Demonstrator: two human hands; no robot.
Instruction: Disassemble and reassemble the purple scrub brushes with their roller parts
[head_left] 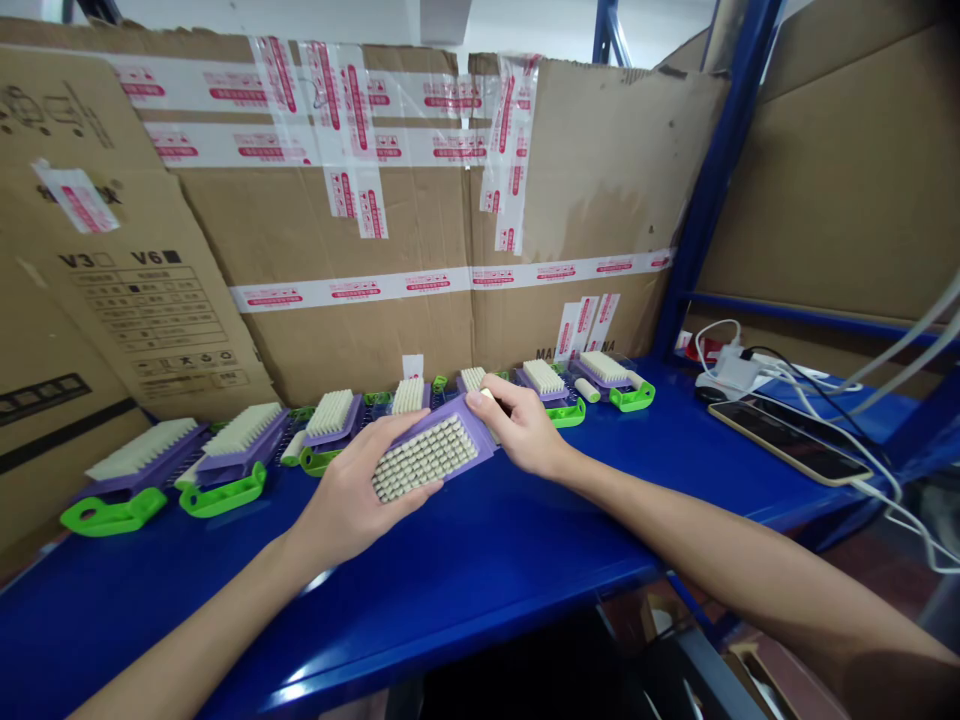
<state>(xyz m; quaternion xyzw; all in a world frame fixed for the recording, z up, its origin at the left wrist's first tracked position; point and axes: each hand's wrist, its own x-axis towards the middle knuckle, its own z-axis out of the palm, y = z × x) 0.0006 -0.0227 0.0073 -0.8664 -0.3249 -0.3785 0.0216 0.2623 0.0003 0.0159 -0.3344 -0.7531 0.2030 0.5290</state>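
Observation:
My left hand [352,495] is closed around a purple brush [435,450] with white bristles, held tilted above the blue shelf [480,560], bristles facing me. My right hand [521,425] grips the brush's far right end, with thumb and fingers pinched on a small pale part there. Behind my hands runs a row of several purple brushes with white bristles and green handles [225,455] along the back of the shelf.
Taped cardboard boxes [375,220] stand as a wall behind the row. At right lie a phone [787,440], a white charger [731,375] and trailing cables [900,370]. A blue rack post [712,170] rises at the right rear.

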